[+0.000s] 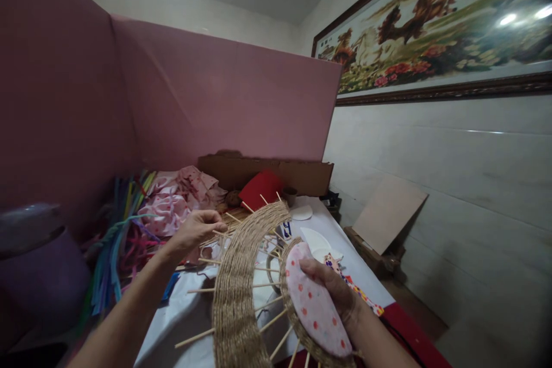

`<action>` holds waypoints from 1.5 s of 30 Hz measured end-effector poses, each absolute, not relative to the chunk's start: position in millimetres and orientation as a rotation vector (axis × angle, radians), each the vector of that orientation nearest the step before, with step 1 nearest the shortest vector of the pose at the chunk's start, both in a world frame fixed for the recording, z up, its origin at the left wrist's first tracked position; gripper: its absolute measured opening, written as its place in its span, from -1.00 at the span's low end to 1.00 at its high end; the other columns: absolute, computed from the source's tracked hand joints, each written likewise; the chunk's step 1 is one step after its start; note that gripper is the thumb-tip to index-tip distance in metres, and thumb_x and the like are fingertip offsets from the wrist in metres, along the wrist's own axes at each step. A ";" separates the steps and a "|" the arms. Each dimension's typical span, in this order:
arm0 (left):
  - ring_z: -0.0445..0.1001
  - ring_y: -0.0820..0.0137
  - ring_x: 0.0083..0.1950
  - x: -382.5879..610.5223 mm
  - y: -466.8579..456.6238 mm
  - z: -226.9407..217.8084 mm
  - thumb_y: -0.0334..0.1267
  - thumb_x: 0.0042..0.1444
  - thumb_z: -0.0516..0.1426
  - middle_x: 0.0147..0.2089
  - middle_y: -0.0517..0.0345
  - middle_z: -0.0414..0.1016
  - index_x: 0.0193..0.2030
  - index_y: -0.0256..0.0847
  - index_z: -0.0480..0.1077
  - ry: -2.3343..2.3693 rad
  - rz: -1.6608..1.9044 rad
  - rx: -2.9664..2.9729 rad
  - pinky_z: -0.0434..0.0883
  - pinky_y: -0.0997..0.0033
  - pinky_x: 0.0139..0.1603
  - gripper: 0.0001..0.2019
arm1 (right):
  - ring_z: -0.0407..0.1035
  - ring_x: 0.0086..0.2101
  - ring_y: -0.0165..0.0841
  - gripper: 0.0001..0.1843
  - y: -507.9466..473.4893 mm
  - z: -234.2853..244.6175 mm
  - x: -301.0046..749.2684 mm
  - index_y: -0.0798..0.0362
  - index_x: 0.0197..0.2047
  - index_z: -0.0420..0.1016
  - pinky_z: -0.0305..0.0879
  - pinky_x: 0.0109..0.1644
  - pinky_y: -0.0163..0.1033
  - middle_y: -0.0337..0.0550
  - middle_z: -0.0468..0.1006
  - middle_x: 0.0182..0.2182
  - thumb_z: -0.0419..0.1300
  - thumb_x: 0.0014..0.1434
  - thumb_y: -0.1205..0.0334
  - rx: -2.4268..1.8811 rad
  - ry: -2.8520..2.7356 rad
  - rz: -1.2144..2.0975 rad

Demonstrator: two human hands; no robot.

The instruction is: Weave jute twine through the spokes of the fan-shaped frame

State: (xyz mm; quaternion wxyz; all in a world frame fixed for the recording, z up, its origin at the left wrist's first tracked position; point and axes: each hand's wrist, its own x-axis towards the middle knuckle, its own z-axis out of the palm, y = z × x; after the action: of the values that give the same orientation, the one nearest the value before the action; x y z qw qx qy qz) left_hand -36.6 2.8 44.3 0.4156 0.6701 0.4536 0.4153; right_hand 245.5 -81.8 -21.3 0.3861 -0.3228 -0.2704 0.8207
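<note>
A round woven piece (235, 293) of tan jute rope wound over radiating wooden sticks stands tilted on edge above the table. Its centre is a pink padded disc (313, 305) with red dots, ringed with rope. My right hand (334, 290) is closed on that disc, thumb on its face. My left hand (196, 230) is up at the outer rim, fingers pinched together on the rope or a stick end; I cannot tell which.
A table under white cloth (190, 305) carries pink patterned fabric (172, 198), coloured strips (114, 241), a red item (261, 187), a cardboard box (297, 172) and white plates (314, 238). Pink panels (215, 92) fence the back and left. A board (388, 213) leans on the tiled right wall.
</note>
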 end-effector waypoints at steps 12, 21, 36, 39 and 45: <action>0.10 0.60 -0.69 -28.8 7.7 26.1 -0.28 -0.33 0.20 -0.73 0.33 0.18 -0.62 -0.29 0.34 1.071 1.054 1.485 0.02 0.59 -0.67 -0.86 | 0.45 -0.45 -0.30 -0.64 -82.9 -18.6 245.5 0.29 -0.33 0.46 0.30 -0.28 -0.24 0.01 0.56 -0.46 0.06 0.00 0.13 -0.790 -0.692 2.091; 0.23 0.55 -0.60 -18.6 4.8 33.6 -0.24 -0.34 0.23 -0.68 0.24 0.34 -0.66 -0.31 0.42 1.092 1.123 1.619 0.16 0.56 -0.57 -0.84 | 0.44 -0.46 -0.32 -0.63 -80.3 -22.5 246.5 0.30 -0.33 0.45 0.28 -0.28 -0.25 0.02 0.56 -0.47 0.06 0.01 0.12 -0.828 -0.719 2.069; 0.21 0.53 -0.57 -33.6 7.7 36.8 -0.20 -0.16 0.16 -0.63 0.24 0.36 -0.56 -0.30 0.45 1.239 1.201 2.000 0.09 0.59 -0.58 -0.82 | 0.44 -0.46 -0.32 -0.66 -79.2 -23.6 245.8 0.31 -0.31 0.44 0.29 -0.29 -0.25 0.03 0.55 -0.48 0.08 -0.04 0.18 -0.822 -0.779 2.134; 0.18 0.54 -0.59 -38.9 9.7 37.3 -0.17 -0.11 0.13 -0.66 0.27 0.32 -0.57 -0.27 0.43 1.401 1.196 2.214 0.06 0.58 -0.59 -0.80 | 0.44 -0.47 -0.32 -0.70 -79.7 -22.6 244.5 0.32 -0.33 0.45 0.29 -0.30 -0.25 0.03 0.55 -0.47 0.10 -0.06 0.22 -0.784 -0.826 2.112; 0.22 0.52 -0.58 -43.6 9.7 38.5 -0.08 -0.10 0.13 -0.66 0.27 0.31 -0.58 -0.23 0.41 1.505 1.161 2.443 0.07 0.57 -0.55 -0.75 | 0.44 -0.48 -0.33 -0.70 -79.5 -26.1 242.4 0.35 -0.35 0.45 0.29 -0.35 -0.28 0.02 0.55 -0.49 0.10 -0.07 0.25 -0.828 -0.863 2.163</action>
State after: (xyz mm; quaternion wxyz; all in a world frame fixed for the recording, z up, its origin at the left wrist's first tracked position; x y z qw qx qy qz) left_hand -43.6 9.7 38.5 0.0230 0.7891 0.4861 0.3749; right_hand 242.4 -79.5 -26.1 0.3287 -0.3162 -0.3296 0.8266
